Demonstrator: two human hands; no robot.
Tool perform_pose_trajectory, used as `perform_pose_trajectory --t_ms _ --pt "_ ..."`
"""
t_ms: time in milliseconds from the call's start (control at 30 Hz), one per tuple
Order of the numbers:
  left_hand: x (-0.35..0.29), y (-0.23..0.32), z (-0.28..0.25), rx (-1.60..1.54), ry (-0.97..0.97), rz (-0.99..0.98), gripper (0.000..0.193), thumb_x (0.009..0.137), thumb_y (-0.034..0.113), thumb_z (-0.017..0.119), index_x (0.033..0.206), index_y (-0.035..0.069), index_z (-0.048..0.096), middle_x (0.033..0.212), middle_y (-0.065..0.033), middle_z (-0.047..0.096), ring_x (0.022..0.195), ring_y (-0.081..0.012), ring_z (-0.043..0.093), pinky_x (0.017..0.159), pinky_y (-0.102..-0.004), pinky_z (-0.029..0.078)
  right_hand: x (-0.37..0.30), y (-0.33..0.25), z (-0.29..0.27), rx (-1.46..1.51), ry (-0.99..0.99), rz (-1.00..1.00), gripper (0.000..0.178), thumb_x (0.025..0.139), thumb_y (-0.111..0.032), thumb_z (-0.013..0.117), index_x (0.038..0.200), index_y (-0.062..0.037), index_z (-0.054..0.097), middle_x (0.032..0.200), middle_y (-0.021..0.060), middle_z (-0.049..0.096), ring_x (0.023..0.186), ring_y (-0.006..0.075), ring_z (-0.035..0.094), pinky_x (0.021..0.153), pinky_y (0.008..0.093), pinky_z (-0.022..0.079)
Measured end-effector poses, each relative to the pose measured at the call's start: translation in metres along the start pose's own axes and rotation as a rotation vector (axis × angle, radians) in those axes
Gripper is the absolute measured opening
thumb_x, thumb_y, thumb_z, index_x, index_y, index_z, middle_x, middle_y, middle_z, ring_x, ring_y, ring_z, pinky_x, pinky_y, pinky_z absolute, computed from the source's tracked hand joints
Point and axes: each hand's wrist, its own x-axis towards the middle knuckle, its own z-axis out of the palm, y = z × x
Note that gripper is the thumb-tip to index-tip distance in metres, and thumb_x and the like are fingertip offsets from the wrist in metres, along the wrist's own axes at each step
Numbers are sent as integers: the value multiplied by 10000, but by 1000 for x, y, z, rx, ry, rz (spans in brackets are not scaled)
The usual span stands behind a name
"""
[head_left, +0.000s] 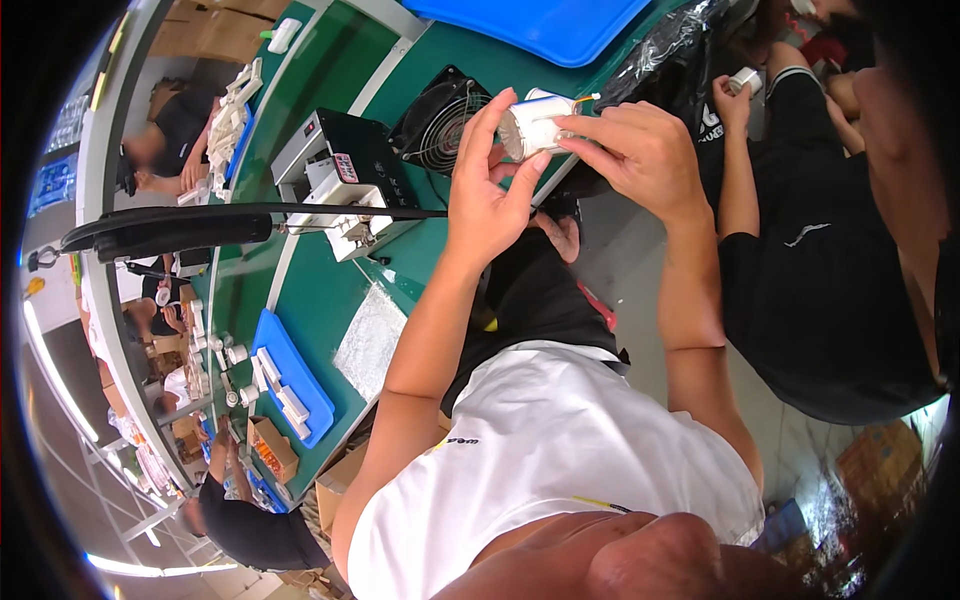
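Note:
A white cylindrical housing (535,122) with a grey, ridged-looking end is held up above the green bench's edge. My left hand (488,190) grips it, with the thumb below and the fingers behind its grey end. At the other end, the thumb and fingers of my right hand (645,155) close on the housing's side. A short thin lead with a small yellow-and-white tip (590,98) sticks out just above my right fingers. Whether those fingers also pinch a smaller part is hidden.
Behind my hands stand a black fan (440,125) and a black-and-silver bench machine (345,165). A dark rod (350,210) crosses the green bench (330,290). Blue trays (320,405) (540,25) lie left and far. A co-worker in black (820,240) sits close on my right, holding a white part.

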Motion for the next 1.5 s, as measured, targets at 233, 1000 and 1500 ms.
perform_pose_trajectory --t_ms 233,1000,1500 --pt "0 2 2 45 -17 18 638 908 6 680 1486 30 412 1451 -163 436 1215 -269 592 931 -347 564 -1 4 2 21 11 -5 202 775 -169 794 971 -124 770 787 65 705 691 253 665 623 335 518" --pt "-4 5 16 -23 -45 -87 647 921 -14 662 1499 4 372 1457 -150 457 1211 -237 586 983 -347 530 -2 5 -1 54 67 -44 196 770 -172 804 956 -120 774 685 50 662 608 210 621 595 321 480" --pt "-23 -2 11 -86 -22 -87 600 914 24 683 1451 20 415 1387 -142 467 1156 -249 628 885 -333 568 -15 6 -14 409 89 116 195 751 -13 792 935 -75 772 670 7 584 576 133 533 557 285 423"
